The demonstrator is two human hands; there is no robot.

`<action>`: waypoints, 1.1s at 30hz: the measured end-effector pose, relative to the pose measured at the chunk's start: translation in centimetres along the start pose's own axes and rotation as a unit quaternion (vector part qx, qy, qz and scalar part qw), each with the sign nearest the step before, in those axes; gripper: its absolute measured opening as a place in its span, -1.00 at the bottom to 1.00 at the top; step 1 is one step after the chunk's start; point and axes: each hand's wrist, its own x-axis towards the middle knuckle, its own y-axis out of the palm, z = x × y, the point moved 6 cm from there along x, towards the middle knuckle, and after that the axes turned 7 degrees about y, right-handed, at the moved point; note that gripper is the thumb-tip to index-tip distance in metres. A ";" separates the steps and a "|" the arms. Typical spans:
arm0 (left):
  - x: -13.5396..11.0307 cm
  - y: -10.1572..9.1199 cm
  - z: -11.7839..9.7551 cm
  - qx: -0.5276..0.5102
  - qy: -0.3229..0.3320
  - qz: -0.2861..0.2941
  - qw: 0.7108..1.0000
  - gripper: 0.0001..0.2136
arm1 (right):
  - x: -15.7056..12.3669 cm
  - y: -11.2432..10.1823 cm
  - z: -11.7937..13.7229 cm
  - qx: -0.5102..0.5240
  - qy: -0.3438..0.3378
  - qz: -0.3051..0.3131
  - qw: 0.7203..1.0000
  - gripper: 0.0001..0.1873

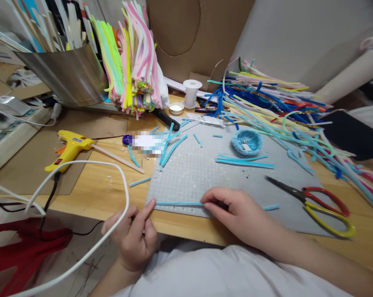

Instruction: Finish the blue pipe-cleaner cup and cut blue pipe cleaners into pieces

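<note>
A light blue pipe cleaner [178, 203] lies along the near edge of the grey cutting mat [205, 173]. My left hand [133, 235] pinches its left end with curled fingers at the table's front edge. My right hand [238, 212] pinches the cleaner further right, fingers pressed together on the mat. More cut blue pieces [245, 161] lie on the mat beside a small round blue woven piece [247, 142].
Red and yellow scissors [316, 202] lie right of my right hand. A yellow glue gun [70, 148] rests at the left, with a white cable [112, 206] looping near my left hand. Heaps of coloured pipe cleaners [279, 99] and a metal container [65, 70] stand behind.
</note>
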 end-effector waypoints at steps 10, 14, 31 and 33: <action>-0.3 0.4 0.5 -0.006 0.010 0.000 1.000 -0.62 | -1.0 -0.3 -0.6 0.014 0.028 -0.018 0.999 -0.90; -0.2 0.2 0.3 0.011 0.016 -0.010 1.000 -0.65 | -1.0 -0.6 0.0 0.009 0.007 -0.041 0.999 -0.90; -0.4 0.4 0.4 0.004 0.011 -0.008 1.000 -0.62 | -0.9 0.1 0.8 -0.088 -0.011 -0.048 0.995 -0.87; -0.5 0.3 0.4 0.005 0.009 -0.011 1.000 -0.63 | -0.8 0.1 0.8 -0.101 -0.002 -0.050 0.994 -0.87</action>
